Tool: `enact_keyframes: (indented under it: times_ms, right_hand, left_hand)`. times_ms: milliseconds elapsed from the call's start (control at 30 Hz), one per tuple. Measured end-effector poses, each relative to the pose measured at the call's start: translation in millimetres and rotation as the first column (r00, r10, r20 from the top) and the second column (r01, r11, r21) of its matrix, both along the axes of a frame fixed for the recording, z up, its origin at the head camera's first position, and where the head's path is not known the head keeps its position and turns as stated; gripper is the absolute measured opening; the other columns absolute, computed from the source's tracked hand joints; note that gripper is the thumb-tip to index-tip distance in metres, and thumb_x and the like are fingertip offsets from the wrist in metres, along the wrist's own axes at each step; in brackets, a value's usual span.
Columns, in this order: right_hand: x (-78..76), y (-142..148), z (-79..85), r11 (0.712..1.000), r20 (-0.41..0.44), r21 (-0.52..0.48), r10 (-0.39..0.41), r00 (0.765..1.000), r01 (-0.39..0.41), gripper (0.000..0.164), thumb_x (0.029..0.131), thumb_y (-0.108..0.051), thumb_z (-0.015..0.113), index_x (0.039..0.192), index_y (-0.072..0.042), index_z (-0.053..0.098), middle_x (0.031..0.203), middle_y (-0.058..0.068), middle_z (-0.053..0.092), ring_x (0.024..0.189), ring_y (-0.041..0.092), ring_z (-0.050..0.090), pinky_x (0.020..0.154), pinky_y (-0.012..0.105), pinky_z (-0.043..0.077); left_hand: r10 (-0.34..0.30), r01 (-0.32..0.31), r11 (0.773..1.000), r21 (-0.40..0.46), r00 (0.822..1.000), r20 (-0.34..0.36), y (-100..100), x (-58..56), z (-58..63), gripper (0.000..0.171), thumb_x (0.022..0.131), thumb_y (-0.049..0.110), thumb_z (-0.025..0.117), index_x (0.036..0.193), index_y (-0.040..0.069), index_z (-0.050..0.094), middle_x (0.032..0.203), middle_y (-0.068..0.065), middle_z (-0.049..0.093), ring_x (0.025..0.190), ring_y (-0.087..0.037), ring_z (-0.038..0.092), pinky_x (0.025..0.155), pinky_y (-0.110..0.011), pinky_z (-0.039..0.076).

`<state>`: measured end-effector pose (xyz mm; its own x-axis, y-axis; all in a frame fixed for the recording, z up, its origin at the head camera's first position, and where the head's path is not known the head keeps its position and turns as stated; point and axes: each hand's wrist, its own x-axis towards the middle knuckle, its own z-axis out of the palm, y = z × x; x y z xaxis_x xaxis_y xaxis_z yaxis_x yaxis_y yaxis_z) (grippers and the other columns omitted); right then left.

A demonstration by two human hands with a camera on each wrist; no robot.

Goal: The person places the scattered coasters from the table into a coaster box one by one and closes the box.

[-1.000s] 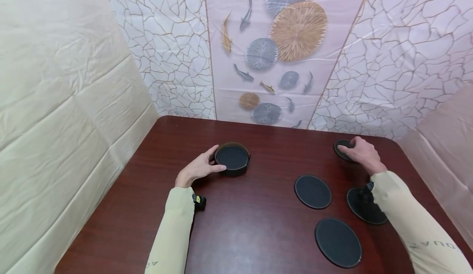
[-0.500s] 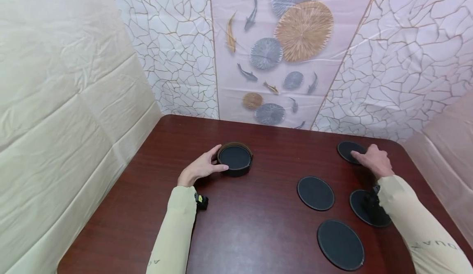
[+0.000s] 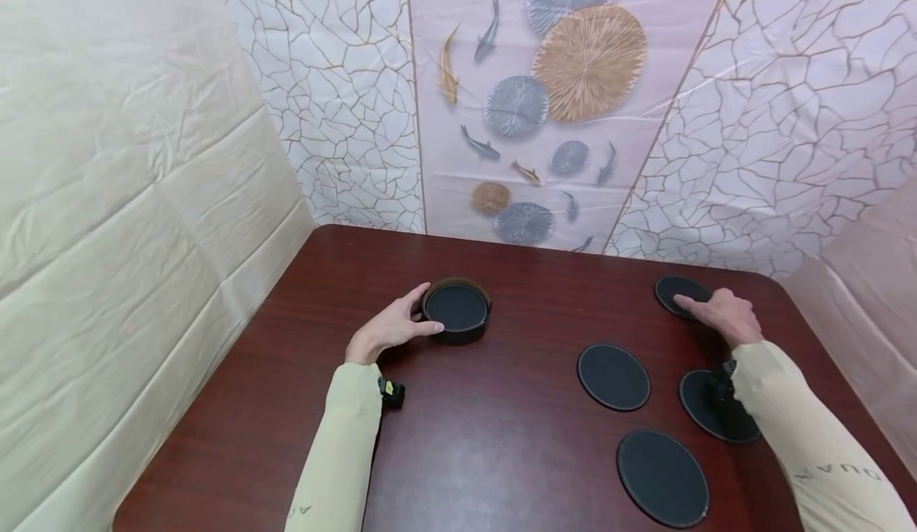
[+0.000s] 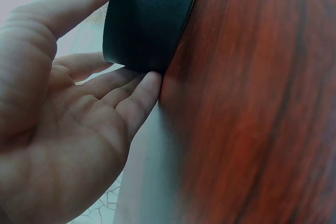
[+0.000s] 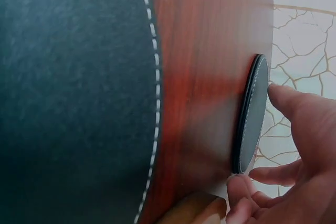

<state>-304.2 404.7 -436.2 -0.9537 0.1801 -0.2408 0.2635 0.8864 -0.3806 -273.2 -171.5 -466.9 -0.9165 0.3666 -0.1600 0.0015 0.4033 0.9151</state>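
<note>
My left hand (image 3: 390, 326) grips the left side of a round coaster holder (image 3: 471, 334), thumb at its near side and fingers behind. The holder has black outer walls and a brown inside, and a black coaster (image 3: 454, 307) lies in it. In the left wrist view the fingertips touch the holder's dark wall (image 4: 149, 19) close to the tabletop. At the far right, my right hand (image 3: 725, 314) pinches the edge of a round black coaster (image 3: 677, 287), thumb over its top and fingers at its rim. This coaster's edge looks layered in the right wrist view; whether it is two stacked cannot be told.
Three more black coasters lie flat: one near the table's middle right (image 3: 614, 377), one at the near right (image 3: 662, 476), and one partly under the right forearm (image 3: 705, 404). The reddish-brown table (image 3: 466, 452) ends at patterned fabric walls (image 3: 344, 102).
My right hand has shifted slightly right across the far coaster, uncovering more of its top, and its fingers have drawn in. The left hand stays on the holder. The head view moved a little.
</note>
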Motion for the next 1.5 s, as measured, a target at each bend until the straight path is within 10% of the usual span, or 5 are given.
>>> enact_keyframes:
  times_ms: [333,1167,1367,1500]
  right_hand:
    - [-11.8,0.6,3.6,1.000,0.112,-0.013,0.014,0.994,-0.013,0.082,0.087,-0.062,0.061,0.108,0.016,0.047,0.090,0.024,0.047,0.086,0.037,0.047,0.067,0.041,0.046]
    - [-33.1,12.6,-6.3,0.978,0.233,-0.202,0.000,0.973,0.048,0.047,0.083,-0.049,0.073,0.071,-0.008,0.054,0.056,-0.001,0.043,0.061,0.019,0.046,0.060,0.033,0.038]
    - [-29.7,5.4,1.2,0.962,0.134,-0.268,-0.008,0.991,0.045,0.042,0.089,-0.031,0.070,0.067,-0.011,0.040,0.057,0.000,0.045,0.055,0.017,0.048,0.053,0.030,0.040]
    - [-25.4,1.8,3.1,0.964,0.004,-0.265,0.013,1.000,-0.011,0.048,0.092,-0.026,0.068,0.105,0.008,0.036,0.078,0.014,0.049,0.063,0.022,0.051,0.056,0.034,0.047]
  left_hand:
    - [0.002,-0.002,1.000,-0.005,1.000,-0.009,0.6,0.5,-0.9,0.100,0.084,0.034,0.078,0.159,0.019,0.014,0.162,-0.003,0.025,0.146,-0.025,0.035,0.109,-0.043,0.042]
    - [-0.008,0.007,1.000,-0.015,1.000,-0.009,-0.9,1.2,-3.1,0.098,0.086,0.033,0.076,0.159,0.019,0.013,0.164,-0.005,0.022,0.143,-0.029,0.041,0.109,-0.044,0.043]
    - [-0.004,0.004,1.000,-0.002,1.000,-0.003,-0.4,1.0,-1.8,0.099,0.085,0.033,0.078,0.159,0.020,0.014,0.163,-0.003,0.023,0.145,-0.027,0.036,0.110,-0.044,0.041]
    - [-0.001,0.001,1.000,0.003,1.000,-0.005,-1.0,0.3,-1.6,0.099,0.084,0.033,0.078,0.159,0.019,0.014,0.163,-0.003,0.024,0.146,-0.027,0.034,0.111,-0.045,0.040]
